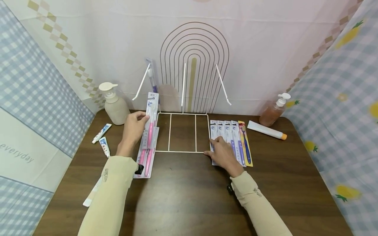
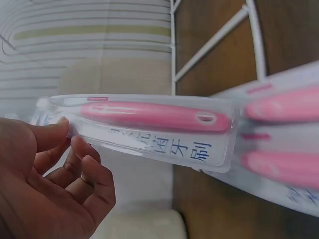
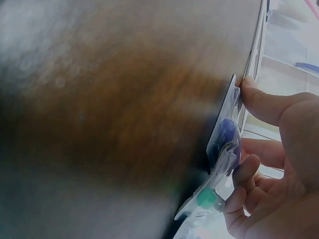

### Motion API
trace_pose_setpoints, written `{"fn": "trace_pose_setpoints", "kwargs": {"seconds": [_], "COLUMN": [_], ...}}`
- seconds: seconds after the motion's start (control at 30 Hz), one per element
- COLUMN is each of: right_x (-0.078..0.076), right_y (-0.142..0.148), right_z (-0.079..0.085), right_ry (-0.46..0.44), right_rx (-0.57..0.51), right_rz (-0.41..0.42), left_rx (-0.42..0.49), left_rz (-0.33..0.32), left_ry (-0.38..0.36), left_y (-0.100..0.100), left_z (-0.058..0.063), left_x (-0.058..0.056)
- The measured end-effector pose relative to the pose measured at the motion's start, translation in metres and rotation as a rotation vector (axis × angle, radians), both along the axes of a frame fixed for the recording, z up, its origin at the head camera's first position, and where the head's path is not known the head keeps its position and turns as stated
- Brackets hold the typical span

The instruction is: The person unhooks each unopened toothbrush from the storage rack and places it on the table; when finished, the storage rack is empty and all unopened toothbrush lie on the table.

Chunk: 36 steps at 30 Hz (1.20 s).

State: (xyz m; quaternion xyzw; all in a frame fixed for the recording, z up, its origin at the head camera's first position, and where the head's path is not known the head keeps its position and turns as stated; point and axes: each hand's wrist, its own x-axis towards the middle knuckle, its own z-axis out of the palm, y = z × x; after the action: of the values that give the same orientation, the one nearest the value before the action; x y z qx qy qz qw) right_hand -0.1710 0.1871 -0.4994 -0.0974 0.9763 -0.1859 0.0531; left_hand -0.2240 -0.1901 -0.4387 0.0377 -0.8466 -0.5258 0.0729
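My left hand [image 1: 133, 127] pinches a packaged pink toothbrush [image 2: 154, 117] by the side of its pack, thumb against the front. The pack stands nearly upright beside the left of a white wire rack [image 1: 182, 151], overlapping other pink toothbrush packs [image 1: 149, 165] on the table. With thumb and index finger, my right hand [image 1: 223, 151] holds the rack's front right corner. Its other fingers lie over several purple toothbrush packs [image 1: 236, 141]. A packaged purple toothbrush [image 1: 152, 77] hangs at the rack's left hook [image 1: 141, 82].
The middle hook [image 1: 183, 85] and right hook [image 1: 223, 84] jut forward. A yellow-backed toothbrush pack [image 1: 246, 144] lies at the right, near a toothpaste tube [image 1: 265, 130] and an amber pump bottle [image 1: 271, 113]. A cream pump bottle [image 1: 115, 108] and small tubes [image 1: 101, 132] are at the left.
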Motion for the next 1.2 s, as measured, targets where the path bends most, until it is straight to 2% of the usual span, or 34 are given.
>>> {"fn": "trace_pose_setpoints", "kwargs": {"seconds": [0.13,0.2,0.23,0.3,0.4,0.53,0.6,0.67,0.77,1.03,1.2], "right_x": [-0.001,-0.002,-0.002,-0.002,-0.002,-0.003,-0.003,-0.003,-0.002,-0.001,-0.001], "right_y": [-0.001,-0.001,-0.001,0.0,0.0,0.0,-0.001,-0.001,-0.001,-0.001,-0.001], "right_z": [-0.001,-0.002,-0.001,-0.001,-0.001,-0.001,-0.001,-0.001,-0.001,0.0,-0.001], "right_ry": [-0.002,-0.009,-0.014,-0.022,-0.028,-0.028,-0.03,-0.034,-0.034,0.029,0.025], "right_rx": [-0.001,-0.005,-0.004,-0.004,-0.003,-0.001,-0.003,-0.004,-0.001,0.009,0.014], "right_rz": [-0.002,-0.006,-0.007,-0.009,-0.01,-0.01,-0.011,-0.011,-0.008,0.016,0.016], "left_rx": [-0.031,-0.045,-0.09,-0.098,-0.121,-0.175,-0.188,-0.186,-0.184,-0.172,-0.184], "left_rz": [0.036,0.049,0.065,0.072,0.099,0.13,0.122,0.103,0.091,0.08,0.067], "left_ry": [-0.01,-0.043,-0.084,-0.126,-0.165,-0.197,-0.217,-0.229,-0.256,-0.337,-0.356], "left_y": [-0.014,-0.02,-0.016,-0.023,-0.042,-0.069,-0.078,-0.085,-0.087,-0.083,-0.082], "left_z": [-0.012,-0.016,-0.007,-0.018,-0.053,-0.107,-0.123,-0.134,-0.137,-0.13,-0.127], "left_x": [0.009,0.016,0.026,0.029,0.022,0.005,0.002,0.0,0.003,0.016,0.021]}}
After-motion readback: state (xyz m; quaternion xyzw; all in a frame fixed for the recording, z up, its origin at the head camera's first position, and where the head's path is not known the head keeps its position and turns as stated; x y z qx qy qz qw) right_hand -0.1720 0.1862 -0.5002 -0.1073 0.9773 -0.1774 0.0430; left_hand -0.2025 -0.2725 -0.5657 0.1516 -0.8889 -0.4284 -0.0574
